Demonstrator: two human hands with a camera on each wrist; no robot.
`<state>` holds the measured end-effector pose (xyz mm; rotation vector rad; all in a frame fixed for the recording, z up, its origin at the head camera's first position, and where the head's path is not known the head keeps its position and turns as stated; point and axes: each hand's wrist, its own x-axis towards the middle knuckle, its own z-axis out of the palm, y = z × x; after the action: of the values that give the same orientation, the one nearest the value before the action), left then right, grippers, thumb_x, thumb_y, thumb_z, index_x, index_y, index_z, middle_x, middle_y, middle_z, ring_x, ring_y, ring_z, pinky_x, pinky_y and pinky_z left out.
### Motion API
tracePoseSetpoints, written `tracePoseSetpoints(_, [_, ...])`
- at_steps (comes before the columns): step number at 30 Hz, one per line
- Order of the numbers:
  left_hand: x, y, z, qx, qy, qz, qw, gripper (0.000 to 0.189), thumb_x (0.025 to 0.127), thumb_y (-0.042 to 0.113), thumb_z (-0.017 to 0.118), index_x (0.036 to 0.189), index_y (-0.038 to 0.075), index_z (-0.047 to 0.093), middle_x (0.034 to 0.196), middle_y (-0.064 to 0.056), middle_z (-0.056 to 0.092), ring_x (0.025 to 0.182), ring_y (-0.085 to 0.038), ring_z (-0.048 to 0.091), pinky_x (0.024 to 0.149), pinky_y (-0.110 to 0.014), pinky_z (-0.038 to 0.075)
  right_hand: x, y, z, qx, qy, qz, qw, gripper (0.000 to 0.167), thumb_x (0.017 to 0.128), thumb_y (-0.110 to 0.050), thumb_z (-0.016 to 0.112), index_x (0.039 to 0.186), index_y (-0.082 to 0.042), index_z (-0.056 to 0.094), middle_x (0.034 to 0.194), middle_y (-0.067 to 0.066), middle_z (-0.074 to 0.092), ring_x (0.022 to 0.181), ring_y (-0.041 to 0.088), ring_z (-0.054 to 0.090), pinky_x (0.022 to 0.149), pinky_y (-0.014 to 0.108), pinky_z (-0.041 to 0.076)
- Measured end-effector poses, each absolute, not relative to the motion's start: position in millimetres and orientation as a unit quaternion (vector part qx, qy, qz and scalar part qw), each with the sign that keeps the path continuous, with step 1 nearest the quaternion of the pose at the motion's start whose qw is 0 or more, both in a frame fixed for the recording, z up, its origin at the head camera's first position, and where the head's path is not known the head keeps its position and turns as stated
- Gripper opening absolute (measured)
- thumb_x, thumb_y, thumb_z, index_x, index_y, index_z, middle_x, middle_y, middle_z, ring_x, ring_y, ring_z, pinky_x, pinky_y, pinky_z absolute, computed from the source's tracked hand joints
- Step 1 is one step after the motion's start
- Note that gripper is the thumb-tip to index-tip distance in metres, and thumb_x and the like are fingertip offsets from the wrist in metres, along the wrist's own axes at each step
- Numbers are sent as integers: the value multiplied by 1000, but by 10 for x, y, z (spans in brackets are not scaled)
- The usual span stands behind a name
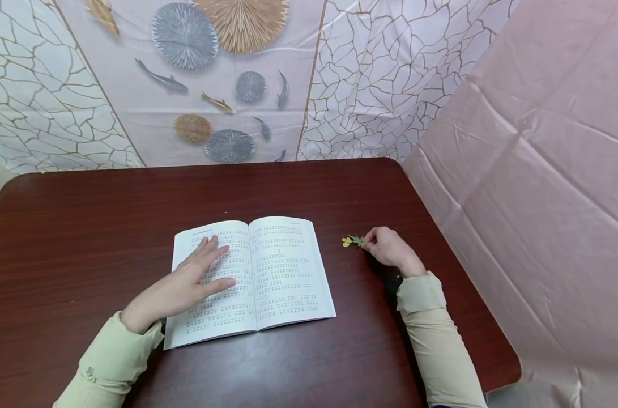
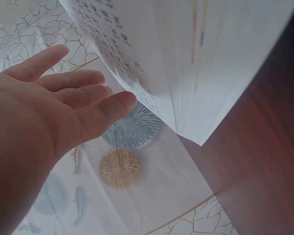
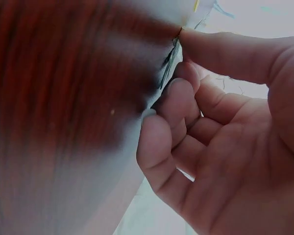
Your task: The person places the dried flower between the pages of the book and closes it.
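An open book [image 1: 293, 272] with printed pages lies in the middle of the table. Over its left page my left hand [image 1: 183, 286] is spread with fingers straight; the left wrist view shows the fingers extended beside the page [image 2: 137, 58]. To the right of the book, my right hand [image 1: 390, 248] pinches a small green leaf [image 1: 356, 239] between thumb and fingertips, low at the tabletop. A little yellow flower [image 1: 346, 242] lies at the leaf's left end. In the right wrist view the thumb and index tip of my right hand [image 3: 225, 112] meet on the leaf's thin edge [image 3: 171, 61].
The dark red-brown table [image 1: 84, 226] has rounded corners. A patterned cloth [image 1: 237, 85] hangs along its far edge, and a pale pink cloth [image 1: 543, 198] slopes down along the right side.
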<state>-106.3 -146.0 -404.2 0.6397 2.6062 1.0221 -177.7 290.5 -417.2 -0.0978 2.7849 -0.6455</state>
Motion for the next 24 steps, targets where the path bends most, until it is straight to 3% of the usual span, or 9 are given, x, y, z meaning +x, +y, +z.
tracePoseSetpoints(24, [-1072, -1481, -4057, 225, 897, 357, 130, 84, 91, 56, 59, 148, -1, 36, 159, -23, 10, 147, -38, 2, 113, -61, 13, -1733, 2907, -4144, -68, 962, -232, 124, 13, 96, -10, 53, 97, 0, 62, 92, 9, 63, 78, 20, 55, 78, 34, 44])
